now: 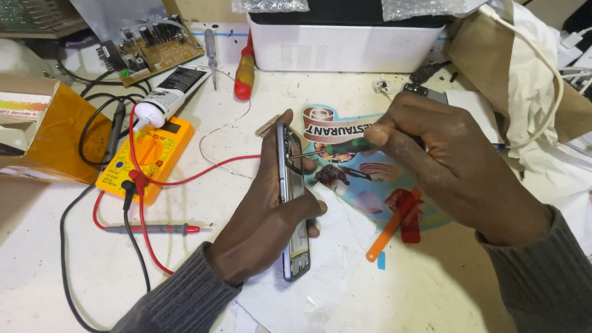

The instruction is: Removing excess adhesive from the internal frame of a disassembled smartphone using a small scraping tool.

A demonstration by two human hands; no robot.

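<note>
Fingers [309,207] of the left hand [267,212] are curled tight round an opened phone [293,193], held on edge w/ its innards turned toward the right; thumb is laid up along the top end. The phone is kept just above the white bench [58,282], near centre. The right hand [452,170] is closed in a pinch on a small green-handled screwdriver [347,147], tip brought in against the upper part of the phone; whether it is seated in a screw can't be told, the spot is too small and partly shadowed.

Under the hands a round printed mat [374,203] is laid, w/ an orange pry stick [392,225] and a red one beside it. At left a yellow multimeter [151,155] is set, red and black leads trailed toward the near edge, a glue tube [172,96] resting at its far end. Farther back: a brown circuit board [156,47], a red-handled screwdriver [245,74], a white perforated box [344,45].

Risks, as judged: the driver tip may slip off and gouge the board or a flex, since the phone is held in air, not braced on the bench. A freed screw could be dropped and lost among the clutter. The red lead lying close to the left hand might be snagged by the wrist.
</note>
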